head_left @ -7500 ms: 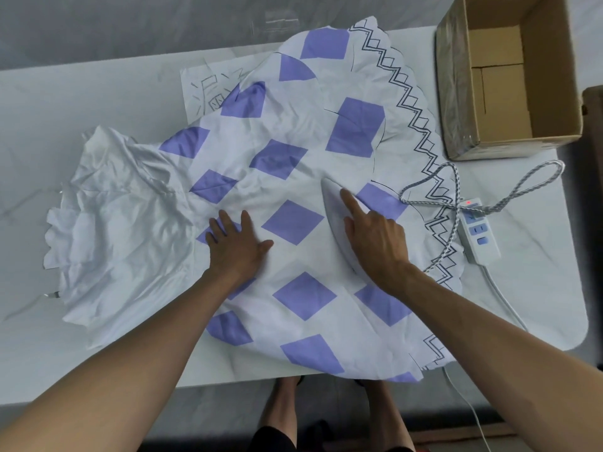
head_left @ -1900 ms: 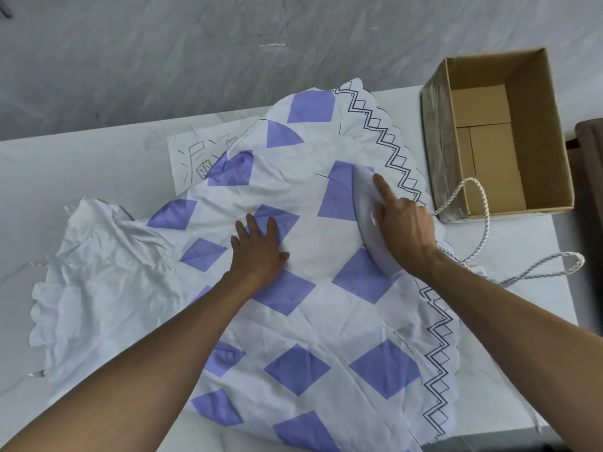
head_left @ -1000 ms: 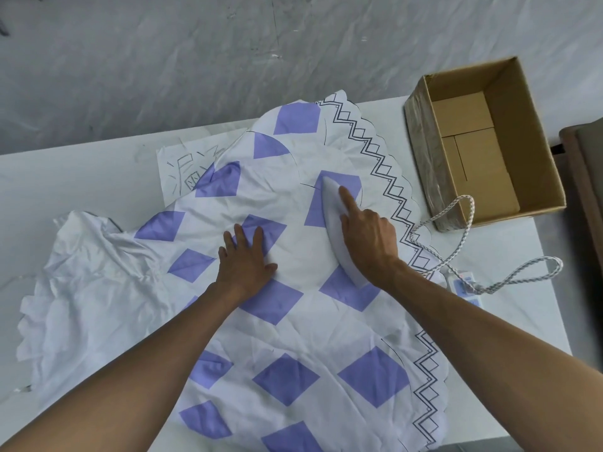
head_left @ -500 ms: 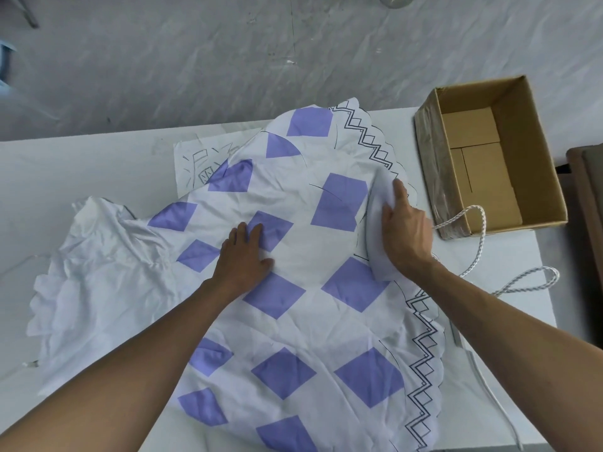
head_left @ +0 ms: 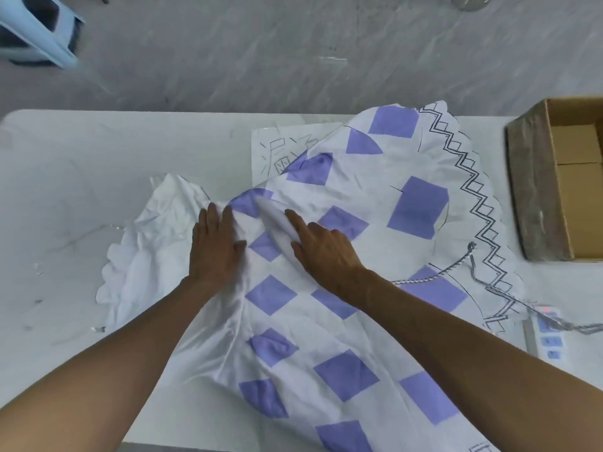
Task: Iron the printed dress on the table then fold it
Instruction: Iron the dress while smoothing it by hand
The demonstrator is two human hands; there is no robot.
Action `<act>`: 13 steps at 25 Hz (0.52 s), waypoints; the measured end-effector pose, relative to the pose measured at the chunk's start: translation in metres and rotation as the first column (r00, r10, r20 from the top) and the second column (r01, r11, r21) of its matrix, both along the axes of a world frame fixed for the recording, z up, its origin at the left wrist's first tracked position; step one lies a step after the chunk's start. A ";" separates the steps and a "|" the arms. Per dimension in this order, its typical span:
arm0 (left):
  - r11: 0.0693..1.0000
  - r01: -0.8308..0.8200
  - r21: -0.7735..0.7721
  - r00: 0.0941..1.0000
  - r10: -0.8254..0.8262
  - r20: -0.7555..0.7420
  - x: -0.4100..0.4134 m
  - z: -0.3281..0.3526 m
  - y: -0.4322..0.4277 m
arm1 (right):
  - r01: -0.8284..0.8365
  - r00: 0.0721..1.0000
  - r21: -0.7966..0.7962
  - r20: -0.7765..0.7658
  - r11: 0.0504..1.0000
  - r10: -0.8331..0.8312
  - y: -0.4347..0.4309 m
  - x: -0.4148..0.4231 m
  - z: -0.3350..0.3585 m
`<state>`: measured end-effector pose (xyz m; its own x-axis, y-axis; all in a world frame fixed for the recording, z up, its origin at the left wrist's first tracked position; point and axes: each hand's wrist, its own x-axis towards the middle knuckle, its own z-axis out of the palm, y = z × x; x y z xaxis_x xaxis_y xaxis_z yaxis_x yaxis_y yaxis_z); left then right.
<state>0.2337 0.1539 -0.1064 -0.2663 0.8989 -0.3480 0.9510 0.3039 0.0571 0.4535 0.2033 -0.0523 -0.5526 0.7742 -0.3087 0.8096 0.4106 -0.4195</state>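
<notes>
The printed dress [head_left: 375, 243], white with purple diamonds and a black zigzag hem, lies spread over the white table [head_left: 81, 177]. Its crumpled plain white top part [head_left: 153, 243] bunches at the left. My right hand [head_left: 321, 252] grips a white iron [head_left: 275, 223], forefinger stretched along it, its tip pointing up-left near the waist. My left hand [head_left: 215, 246] presses flat on the cloth just left of the iron, fingers straight.
An open cardboard box [head_left: 561, 177] stands at the table's right edge. The iron's braided cord [head_left: 456, 269] runs across the skirt to a power strip [head_left: 548, 331] at the right. A printed paper sheet [head_left: 277, 151] lies under the dress. A pale blue stool [head_left: 39, 31] stands on the floor, top left.
The iron has moved from the skirt's right hem leftward to the waist area. My left hand has slid left onto the white top part. The view has shifted left.
</notes>
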 end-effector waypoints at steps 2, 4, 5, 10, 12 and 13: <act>0.999 0.002 -0.054 1.000 -0.002 0.014 -0.014 -0.009 0.001 | -0.041 0.999 0.020 -0.002 0.999 0.041 -0.004 -0.031 -0.009; 0.993 -0.005 -0.120 0.998 0.012 0.055 -0.024 -0.018 0.002 | -0.041 0.999 0.055 0.000 0.998 0.041 -0.001 -0.052 -0.015; 0.990 0.002 -0.144 0.998 0.006 0.059 -0.025 -0.021 0.001 | -0.049 0.999 0.080 0.018 0.996 0.048 0.001 -0.058 -0.018; 0.986 0.014 -0.164 1.000 -0.012 0.012 -0.021 -0.026 -0.003 | -0.046 0.995 0.183 0.097 0.982 0.028 0.017 -0.056 -0.023; 0.980 0.004 -0.199 1.000 -0.002 0.010 -0.022 -0.024 -0.001 | 0.032 0.989 0.151 0.136 0.988 -0.053 0.034 -0.042 -0.022; 0.975 -0.002 -0.222 1.000 0.005 0.012 -0.022 -0.023 0.001 | 0.085 0.984 0.145 0.145 0.986 -0.107 0.042 -0.032 -0.020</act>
<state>0.2118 0.1553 -0.1294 -0.2635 0.7979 -0.5422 0.9496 0.3134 -0.0003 0.4211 0.2456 -0.0723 -0.4285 0.8624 -0.2695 0.8979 0.3732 -0.2335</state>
